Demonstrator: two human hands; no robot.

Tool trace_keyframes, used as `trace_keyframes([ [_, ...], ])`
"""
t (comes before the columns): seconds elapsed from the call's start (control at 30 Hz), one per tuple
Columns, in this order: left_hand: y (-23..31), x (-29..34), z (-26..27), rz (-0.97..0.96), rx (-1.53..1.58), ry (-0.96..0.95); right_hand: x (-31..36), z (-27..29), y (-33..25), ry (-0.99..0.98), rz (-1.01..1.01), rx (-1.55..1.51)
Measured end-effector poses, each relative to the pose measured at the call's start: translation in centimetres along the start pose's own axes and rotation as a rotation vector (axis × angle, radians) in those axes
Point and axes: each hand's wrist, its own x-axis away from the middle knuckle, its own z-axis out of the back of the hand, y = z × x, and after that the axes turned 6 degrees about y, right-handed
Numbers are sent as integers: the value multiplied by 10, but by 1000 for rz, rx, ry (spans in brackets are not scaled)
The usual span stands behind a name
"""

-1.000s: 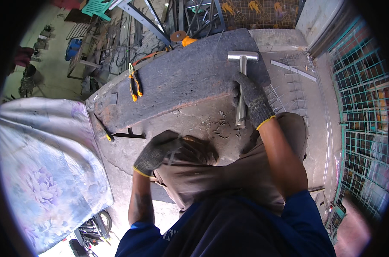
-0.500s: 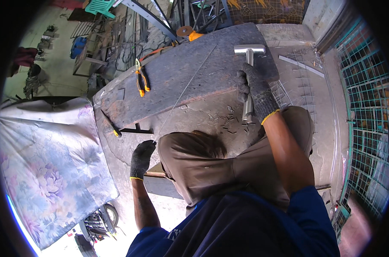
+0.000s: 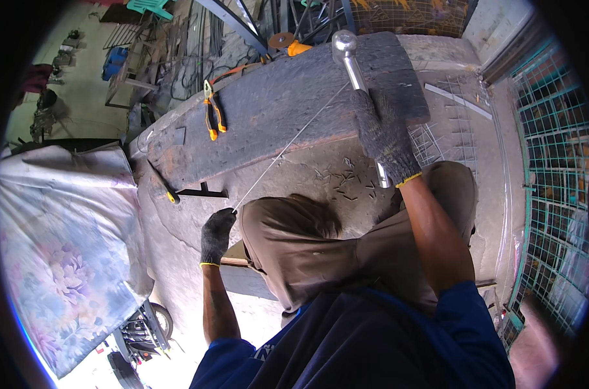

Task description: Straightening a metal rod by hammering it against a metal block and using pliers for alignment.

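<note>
The right hand (image 3: 386, 135), which a moment ago rests the hammer (image 3: 356, 71) flat on the slab (image 3: 275, 110) with its head sideways, now holds it raised, its head end-on toward the camera. The left hand (image 3: 215, 235) leaves the knee, drops beside it and now pinches a thin wire (image 3: 288, 149) stretched across the slab.

Pliers (image 3: 214, 117) lie on the slab (image 3: 288, 110), left of the hammer (image 3: 356, 71).
</note>
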Motion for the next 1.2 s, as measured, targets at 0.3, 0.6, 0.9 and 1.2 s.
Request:
trace_keyframes([
  [0.3,26,-6,-1,-30,-167,8,20,8,-6,41,48,-61],
  [0.6,26,-5,1,-67,-141,-2,10,6,10,-36,-236,168],
  [0.9,38,-4,1,-91,-233,-12,8,16,-7,-158,-399,-19],
  [1.2,33,-2,2,-147,-210,-11,16,1,-4,3,83,195],
])
